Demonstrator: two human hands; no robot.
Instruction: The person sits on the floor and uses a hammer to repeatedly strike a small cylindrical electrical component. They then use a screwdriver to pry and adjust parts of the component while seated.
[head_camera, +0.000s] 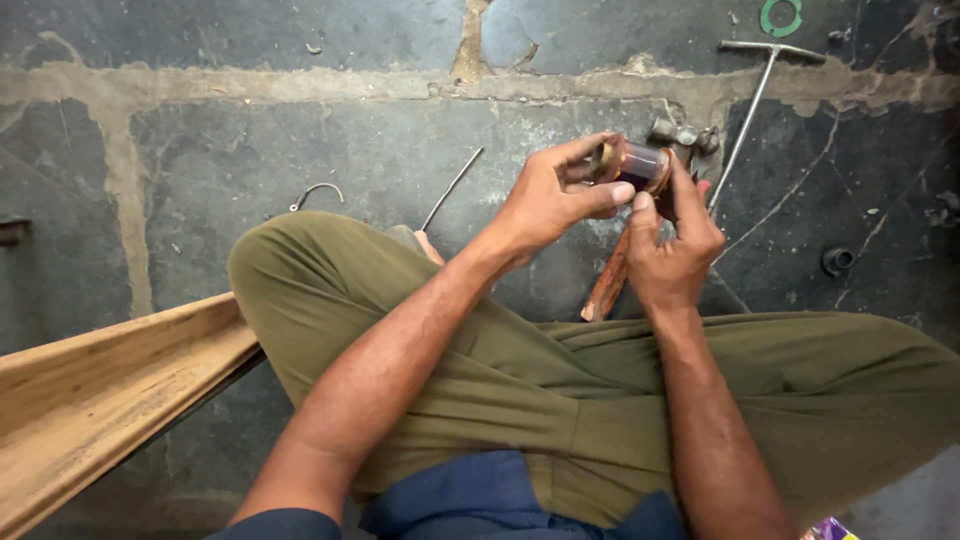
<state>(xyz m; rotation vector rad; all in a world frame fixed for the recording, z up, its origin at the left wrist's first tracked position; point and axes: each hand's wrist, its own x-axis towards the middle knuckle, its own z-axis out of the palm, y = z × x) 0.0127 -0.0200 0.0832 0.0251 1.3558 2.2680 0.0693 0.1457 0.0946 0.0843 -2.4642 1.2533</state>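
Note:
I sit cross-legged on a stone floor in olive trousers. Both hands are raised over my knees around a small clear jar with dark liquid inside. My left hand pinches the jar's end with thumb and fingers. My right hand wraps the jar from below and also holds a reddish-brown wooden stick that slants down toward my leg.
A wooden channel-shaped moulding lies at the left across my knee. On the floor are a thin metal rod, a wire hook, a T-handled metal tool, a metal fitting, a green ring and a dark round cap.

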